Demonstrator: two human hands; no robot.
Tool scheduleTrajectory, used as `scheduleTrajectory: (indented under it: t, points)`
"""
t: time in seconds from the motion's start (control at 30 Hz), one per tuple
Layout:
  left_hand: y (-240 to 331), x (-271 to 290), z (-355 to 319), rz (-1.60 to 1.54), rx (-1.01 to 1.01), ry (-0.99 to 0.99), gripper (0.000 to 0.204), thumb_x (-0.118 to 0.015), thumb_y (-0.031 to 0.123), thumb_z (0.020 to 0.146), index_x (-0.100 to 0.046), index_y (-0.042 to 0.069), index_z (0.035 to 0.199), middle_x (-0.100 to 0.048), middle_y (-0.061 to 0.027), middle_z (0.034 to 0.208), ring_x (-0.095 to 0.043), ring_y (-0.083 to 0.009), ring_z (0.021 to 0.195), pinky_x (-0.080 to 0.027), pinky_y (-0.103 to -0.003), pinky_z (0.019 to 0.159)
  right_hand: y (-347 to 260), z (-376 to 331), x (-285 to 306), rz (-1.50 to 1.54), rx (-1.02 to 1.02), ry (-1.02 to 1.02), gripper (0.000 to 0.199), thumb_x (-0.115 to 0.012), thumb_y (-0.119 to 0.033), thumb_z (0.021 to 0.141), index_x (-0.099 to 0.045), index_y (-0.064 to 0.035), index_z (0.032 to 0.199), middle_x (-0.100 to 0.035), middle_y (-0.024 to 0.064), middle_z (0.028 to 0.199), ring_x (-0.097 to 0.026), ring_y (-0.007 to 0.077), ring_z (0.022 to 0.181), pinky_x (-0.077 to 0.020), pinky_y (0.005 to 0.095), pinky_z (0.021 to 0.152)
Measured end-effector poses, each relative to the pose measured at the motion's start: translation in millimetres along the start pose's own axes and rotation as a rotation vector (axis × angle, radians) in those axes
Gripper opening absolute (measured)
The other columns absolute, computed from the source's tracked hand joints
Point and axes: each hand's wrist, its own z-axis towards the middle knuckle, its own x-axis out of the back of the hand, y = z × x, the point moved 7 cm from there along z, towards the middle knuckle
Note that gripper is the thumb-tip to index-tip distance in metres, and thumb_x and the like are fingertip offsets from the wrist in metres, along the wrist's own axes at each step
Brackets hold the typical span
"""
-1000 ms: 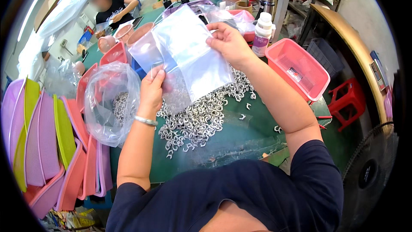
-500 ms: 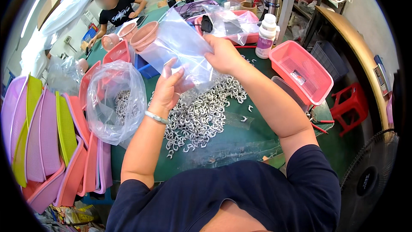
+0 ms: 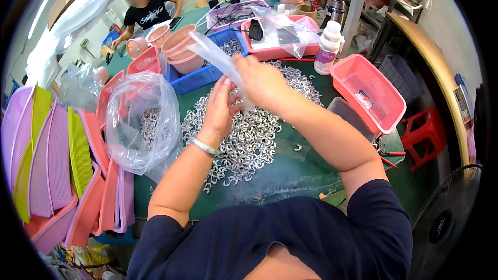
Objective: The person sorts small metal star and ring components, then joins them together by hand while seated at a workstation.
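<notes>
Taking the two hands as the middle of our clock, with 12 o'clock away from the body, we see the left forearm come in from 7 o'clock and the right from 4. The left hand [image 3: 220, 106] reaches upward, fingers mostly straight and a light bangle [image 3: 205, 146] at its wrist; we cannot tell whether it pinches anything. The right hand [image 3: 262, 83] shows us its back, its fingers curled on the edge of a clear plastic bag [image 3: 215, 56], gripping it. This bag stands tilted between the hands, its far end pointing between 10 and 11 o'clock. Below them, toward 6 o'clock, we find a pile of curved metal pieces [image 3: 249, 140]. A blue tray [image 3: 189, 84] sits near 11 o'clock, and a pink basket [image 3: 381, 105] at 3.
</notes>
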Motion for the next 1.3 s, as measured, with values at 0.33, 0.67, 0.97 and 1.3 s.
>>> scheduleTrajectory:
  t: [0.33, 0.67, 0.97, 1.3]
  points:
    - [-7.3, 24.8, 54.5, -0.148, 0.068, 0.141, 0.028, -0.040, 0.009, 0.091, -0.047, -0.002, 0.115, -0.056, -0.0141, 0.109, -0.057, -0.0256, 0.096, -0.048, -0.040, 0.083, 89.6, 47.5, 8.8, -0.358, 0.096, -0.064, 0.038, -0.065, -0.019, 0.069, -0.058, -0.0071, 0.104, -0.058, 0.0143, 0.105, -0.054, 0.0303, 0.099, -0.0445, 0.0399, 0.084]
    - [-26.9, -4.1, 136.8, 0.095, 0.188, -0.132, 0.038, -0.049, -0.005, 0.076, -0.043, -0.004, 0.113, -0.056, -0.0163, 0.099, -0.061, -0.0264, 0.079, -0.053, -0.041, 0.066, 220.6, 106.9, -27.9, -0.474, -0.096, -0.234, 0.038, -0.057, -0.009, 0.073, -0.056, -0.0117, 0.111, -0.060, 0.0166, 0.103, -0.060, 0.0313, 0.095, -0.0485, 0.0397, 0.079]
    - [-47.8, -34.5, 192.3, 0.368, 0.285, -0.217, 0.054, -0.042, -0.009, 0.076, -0.033, -0.006, 0.129, -0.050, -0.0220, 0.112, -0.059, -0.0275, 0.088, -0.052, -0.038, 0.072, 223.7, 135.6, 30.9, -0.417, -0.224, 0.169, 0.015, -0.054, -0.005, 0.070, -0.068, -0.0066, 0.077, -0.065, 0.0138, 0.085, -0.063, 0.0301, 0.080, -0.0504, 0.0386, 0.070]
    - [-112.8, -60.4, 266.6, 0.167, 0.419, -0.274, 0.033, -0.038, 0.002, 0.087, -0.037, -0.004, 0.120, -0.052, -0.0172, 0.104, -0.056, -0.0298, 0.096, -0.050, -0.045, 0.080, 218.0, 125.8, 33.8, -0.347, -0.389, 0.058, 0.024, -0.054, -0.004, 0.073, -0.068, -0.0105, 0.092, -0.064, 0.0128, 0.095, -0.061, 0.0281, 0.089, -0.0479, 0.0364, 0.078]
